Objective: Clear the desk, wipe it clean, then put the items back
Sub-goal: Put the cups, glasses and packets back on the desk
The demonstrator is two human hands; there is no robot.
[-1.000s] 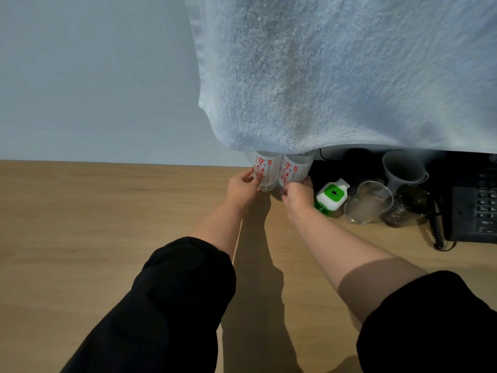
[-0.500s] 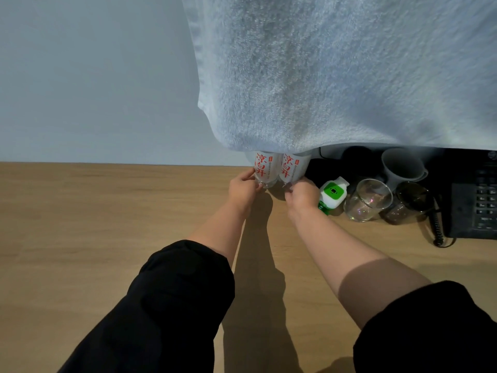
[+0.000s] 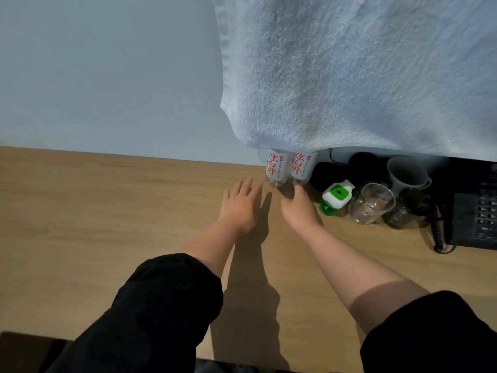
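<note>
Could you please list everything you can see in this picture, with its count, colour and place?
bottles: two, clear with red lettering, upright side by side at the back of the desk, tops hidden by the towel
towel: one, pale bluish white, hanging across the upper right of the view
gadget: one, green and white, just right of the bottles
clear glass: one, right of the gadget
dark glass: one, right of the clear glass
mug: one, grey, behind the glasses
telephone: one, black, right edge, coiled cord
desk: one, light wood
left hand: open, in front of the bottles
right hand: open, beside it
sleeves: two, black
</note>
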